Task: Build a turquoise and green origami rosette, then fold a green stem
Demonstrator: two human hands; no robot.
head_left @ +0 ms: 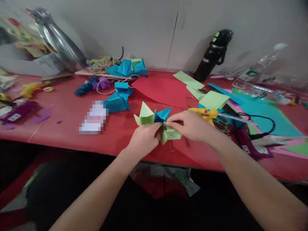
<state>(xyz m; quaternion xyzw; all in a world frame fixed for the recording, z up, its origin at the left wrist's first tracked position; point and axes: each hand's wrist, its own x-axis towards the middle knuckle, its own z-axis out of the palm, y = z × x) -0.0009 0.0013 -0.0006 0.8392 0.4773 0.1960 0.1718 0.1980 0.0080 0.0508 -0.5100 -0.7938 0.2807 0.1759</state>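
A folded paper piece (147,115), light green with blue parts and pointed flaps, is held just over the red table between my two hands. My left hand (146,136) pinches it near the middle from the left, its fingers closed and partly hiding the join. From the right, my right hand (190,125) pinches the same piece with thumb and forefinger, close to my left fingertips. Beyond my right hand lies a yellow glue gun (204,113). A blue folded paper piece (119,99) rests to the left of my hands.
Red paper (163,88) and light green sheets (214,100) lie behind my hands. A black bottle (213,56) and a clear plastic bottle (257,70) stand at the back right. Blue sheets (267,112) and a dark cable cover the right side. A silver flask (60,41) leans at the back left.
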